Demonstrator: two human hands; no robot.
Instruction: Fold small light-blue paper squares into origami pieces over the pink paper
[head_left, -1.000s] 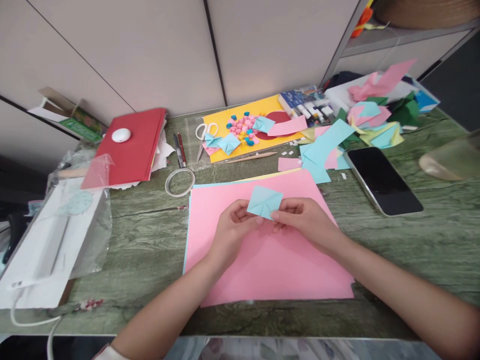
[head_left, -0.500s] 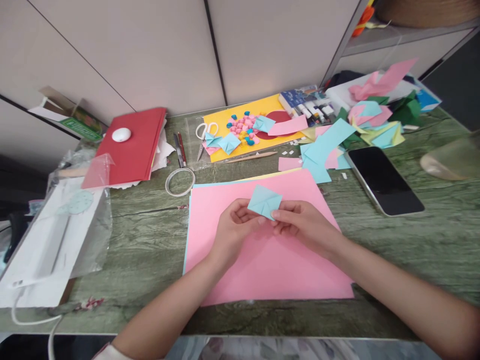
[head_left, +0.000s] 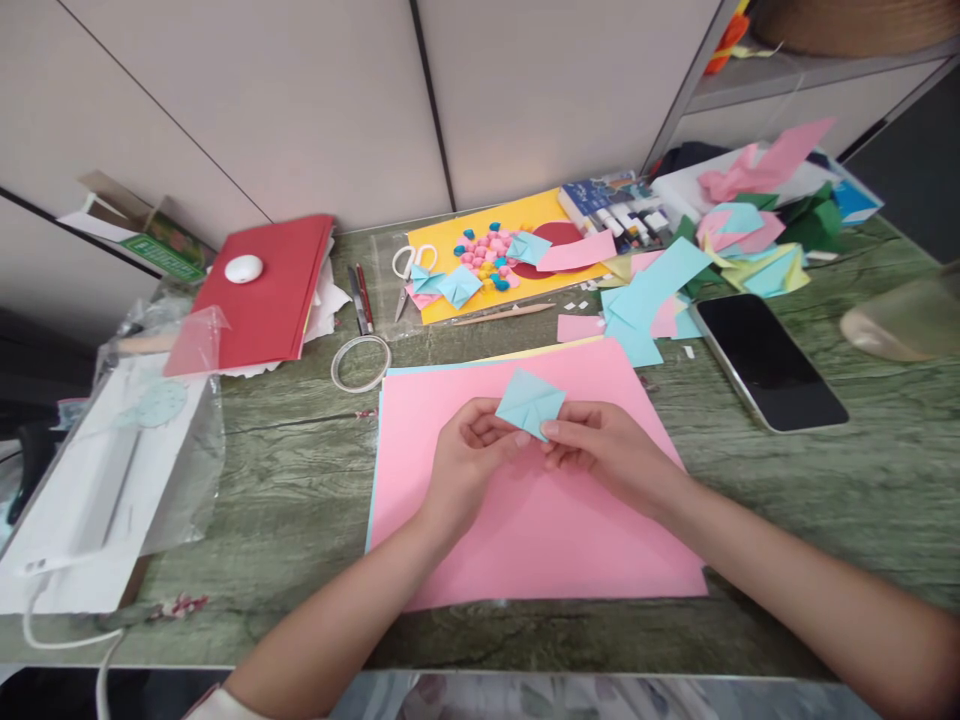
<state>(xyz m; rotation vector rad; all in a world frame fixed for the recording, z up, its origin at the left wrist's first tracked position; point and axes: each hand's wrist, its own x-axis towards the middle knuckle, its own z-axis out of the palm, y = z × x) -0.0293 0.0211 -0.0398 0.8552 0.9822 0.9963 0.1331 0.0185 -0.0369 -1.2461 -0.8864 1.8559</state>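
A small folded light-blue paper (head_left: 530, 401) is held up between both hands, its creased side facing me. My left hand (head_left: 474, 450) grips its left and lower edge, thumb in front and fingers curled behind. My right hand (head_left: 604, 445) pinches its lower right corner between thumb and fingers. Below the hands lies a stack of large sheets, with a pink sheet (head_left: 540, 540) on top and blue and yellow edges showing under it.
Behind the stack lie a tape roll (head_left: 361, 363), scissors (head_left: 409, 272), a yellow sheet (head_left: 435, 240) with small coloured balls and a wooden stick (head_left: 506, 313). Rightward are paper scraps and a phone (head_left: 770, 360); leftward, a red folder (head_left: 262, 310) and a plastic bag.
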